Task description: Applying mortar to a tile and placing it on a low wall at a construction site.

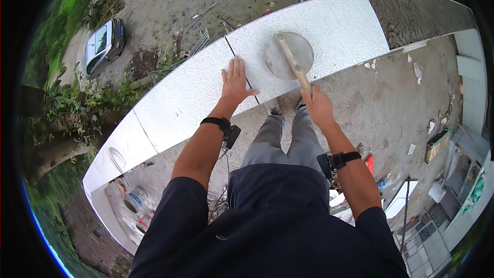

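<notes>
Left hand [236, 83]: laid flat, palm down, on the white textured board [195, 92]; fingers spread apart and pointing away from the body, thumb out to the right, gripping nothing.
Right hand [318, 106]: closed around the lower end of the wooden handle [294, 64]; fingers curled together and clamped on it, knuckles up.
Round tool [288, 55]: grey metal disc lying flat on the white surface, just right of the left hand; handle runs across its face and down toward the right hand.
Seam [237, 67]: thin dark line between two white boards, passing just beside the left hand's fingers on their right side.
White boards: long strip running from lower left to upper right along the top of a parapet; surface pebbled, matte.
Bare section [417, 16]: grey-brown rough stretch past the right end of the white boards, uncovered.
Wrists: black strap [216, 122] on the left, black strap [343, 158] on the right, each with a small dark unit hanging below.
Body: dark shirt [267, 226], grey trousers [285, 139], shoes [288, 102] close to the base of the wall, between the two hands.
Standing surface [391, 103]: concrete, dusty, with scattered scraps and white fragments.
Below, left: silver car [103, 45] on dirt ground, green plants [77, 108] near it.
Lower left: bucket [135, 199] near the wall.
</notes>
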A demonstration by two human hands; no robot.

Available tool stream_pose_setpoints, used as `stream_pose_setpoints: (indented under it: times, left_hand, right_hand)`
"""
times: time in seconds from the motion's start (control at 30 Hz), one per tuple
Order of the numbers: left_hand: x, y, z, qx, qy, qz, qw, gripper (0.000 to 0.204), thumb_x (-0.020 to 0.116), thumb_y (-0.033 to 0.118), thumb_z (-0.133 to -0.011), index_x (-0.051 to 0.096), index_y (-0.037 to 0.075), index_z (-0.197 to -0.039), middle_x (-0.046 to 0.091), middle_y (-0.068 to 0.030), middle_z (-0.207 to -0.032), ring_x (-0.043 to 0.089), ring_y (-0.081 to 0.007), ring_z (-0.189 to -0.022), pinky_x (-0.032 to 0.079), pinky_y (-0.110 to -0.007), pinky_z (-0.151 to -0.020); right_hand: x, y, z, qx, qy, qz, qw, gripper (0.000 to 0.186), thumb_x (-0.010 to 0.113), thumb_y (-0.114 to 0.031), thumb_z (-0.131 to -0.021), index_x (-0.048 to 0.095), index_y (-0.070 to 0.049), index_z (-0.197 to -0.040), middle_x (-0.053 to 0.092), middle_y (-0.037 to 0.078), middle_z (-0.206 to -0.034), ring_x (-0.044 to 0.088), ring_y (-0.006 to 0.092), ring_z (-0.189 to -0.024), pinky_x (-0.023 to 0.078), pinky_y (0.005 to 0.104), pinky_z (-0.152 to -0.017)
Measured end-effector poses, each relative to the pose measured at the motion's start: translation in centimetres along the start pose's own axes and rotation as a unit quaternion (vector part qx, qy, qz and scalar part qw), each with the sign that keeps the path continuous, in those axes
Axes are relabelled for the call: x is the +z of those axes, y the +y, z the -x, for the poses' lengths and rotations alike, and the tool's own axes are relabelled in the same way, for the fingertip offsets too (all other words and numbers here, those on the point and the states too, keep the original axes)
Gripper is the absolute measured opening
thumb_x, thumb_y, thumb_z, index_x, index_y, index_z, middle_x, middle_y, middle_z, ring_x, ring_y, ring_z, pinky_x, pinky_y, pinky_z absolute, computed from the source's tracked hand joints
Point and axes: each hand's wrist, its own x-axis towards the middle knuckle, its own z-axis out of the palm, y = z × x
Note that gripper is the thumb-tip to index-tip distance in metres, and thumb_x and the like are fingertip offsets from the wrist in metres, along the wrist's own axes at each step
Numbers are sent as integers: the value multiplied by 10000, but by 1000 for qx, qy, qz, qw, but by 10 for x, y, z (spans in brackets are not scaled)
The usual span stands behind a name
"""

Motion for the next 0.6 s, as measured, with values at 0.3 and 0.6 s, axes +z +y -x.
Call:
stream_pose_setpoints:
  times: [0.3,0.6]
  left_hand:
    - [0,5,3,-3,-20,2,1000,1247,816,531,-622,131,-20,-1505,56,-222,-1589,81,-382,-1472,156,-626,-1131]
    - [-1,-5,14,4,43,15,999,1208,821,514,-613,180,-9,-1494,137,-206,-1574,137,-390,-1457,186,-592,-1141]
  right_hand:
    - [9,7,3,2,-17,0,1000,467,476,-467,-964,541,-5,-966,649,260,-793,626,466,-782,465,553,-688]
    - [12,8,-9,26,-43,0,999,470,484,-475,-959,555,-11,-978,650,258,-800,623,466,-792,463,548,-697]
